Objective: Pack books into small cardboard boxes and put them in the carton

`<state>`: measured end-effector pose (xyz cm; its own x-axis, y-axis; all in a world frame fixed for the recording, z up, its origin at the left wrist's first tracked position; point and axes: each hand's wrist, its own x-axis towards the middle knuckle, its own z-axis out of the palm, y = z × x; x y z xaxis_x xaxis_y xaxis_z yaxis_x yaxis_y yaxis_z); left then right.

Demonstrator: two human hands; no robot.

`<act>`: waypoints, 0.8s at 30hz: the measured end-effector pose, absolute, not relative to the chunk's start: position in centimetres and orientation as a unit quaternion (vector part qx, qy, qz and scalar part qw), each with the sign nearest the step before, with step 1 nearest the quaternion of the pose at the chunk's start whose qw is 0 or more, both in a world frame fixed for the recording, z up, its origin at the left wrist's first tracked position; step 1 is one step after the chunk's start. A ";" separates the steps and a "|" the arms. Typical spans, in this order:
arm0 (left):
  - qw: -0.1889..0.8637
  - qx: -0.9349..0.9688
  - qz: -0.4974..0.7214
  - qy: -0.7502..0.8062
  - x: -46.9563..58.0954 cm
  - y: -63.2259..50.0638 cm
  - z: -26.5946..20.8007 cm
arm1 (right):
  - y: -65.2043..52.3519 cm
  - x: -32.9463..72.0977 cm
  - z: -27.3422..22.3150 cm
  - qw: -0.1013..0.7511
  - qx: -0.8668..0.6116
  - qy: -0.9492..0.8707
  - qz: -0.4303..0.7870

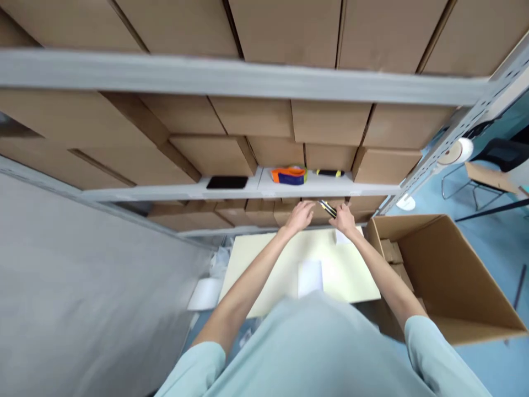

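Observation:
My right hand [344,219] is closed around a slim black-and-yellow utility knife [328,208], whose narrow end points up and left. Just to its left is my left hand [301,216], fingers bent together as in a pinch; anything between them is too small to make out. Both hands are in front of the lower shelf's cardboard boxes [258,212], above a pale yellow board [268,259]. On the shelf above the hands lie an orange-and-blue roll or strap [289,176], another black-and-yellow cutter [329,172] and a dark flat phone-like thing [227,182].
A large open carton [463,275] with smaller boxes inside stands at my right. Grey metal shelf beams [248,77] cross in front of stacked boxes [330,121]. A wall [91,286] closes the left side. White paper [309,277] lies on the board; a chair [491,176] is far right.

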<state>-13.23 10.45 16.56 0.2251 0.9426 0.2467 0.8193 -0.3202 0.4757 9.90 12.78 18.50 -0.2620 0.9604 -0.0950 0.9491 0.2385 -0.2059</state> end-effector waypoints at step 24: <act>0.404 0.498 0.043 0.766 -17.9 -6.9 -7.9 | -6.9 1.0 -0.8 -0.225 -0.588 -0.702 0.334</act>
<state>-17.87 -6.85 -7.88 -0.1769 0.7974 -0.5769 0.7284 0.5003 0.4682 0.98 -6.90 -0.77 -0.2073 0.6748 -0.7083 0.9753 0.0857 -0.2038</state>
